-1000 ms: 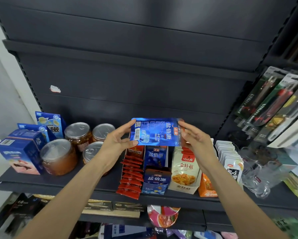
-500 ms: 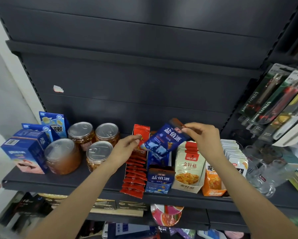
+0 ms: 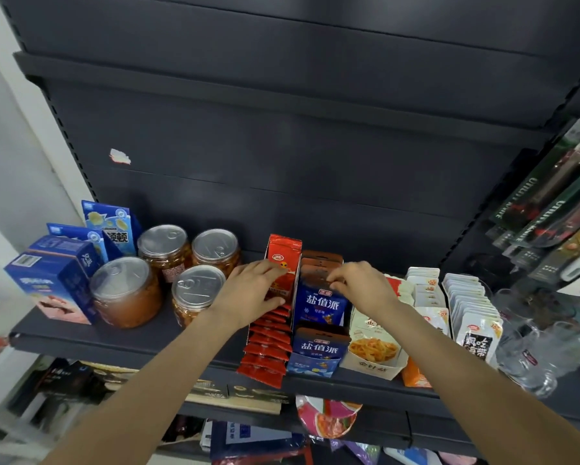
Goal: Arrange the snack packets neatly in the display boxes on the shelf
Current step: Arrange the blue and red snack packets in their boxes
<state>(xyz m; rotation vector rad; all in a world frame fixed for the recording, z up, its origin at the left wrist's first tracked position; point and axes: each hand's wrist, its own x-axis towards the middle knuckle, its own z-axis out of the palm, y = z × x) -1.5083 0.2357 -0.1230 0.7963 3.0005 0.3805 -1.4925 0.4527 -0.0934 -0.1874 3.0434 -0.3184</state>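
A blue snack packet [image 3: 322, 305] with a brown top strip stands upright in the blue display box [image 3: 315, 362], behind another packet of the same kind. My right hand [image 3: 365, 288] pinches its top edge from the right. My left hand [image 3: 251, 292] rests on the row of red packets [image 3: 268, 350] in the red display box [image 3: 283, 251], fingers reaching toward the blue packet's left side. More brown-topped packets stand behind the one I hold.
Foil-lidded jars [image 3: 198, 290] and blue cartons [image 3: 57, 280] fill the shelf's left part. White mushroom-snack boxes [image 3: 375, 350] and rows of white packets [image 3: 473, 317] stand to the right, then clear glasses [image 3: 530, 357]. Utility knives [image 3: 550, 196] hang at far right. A dark shelf edge [image 3: 147, 344] runs in front.
The blue packet went from tilted in the air down into the blue display box and now stands upright. Both hands dropped with it; my left hand settled on the red packets.
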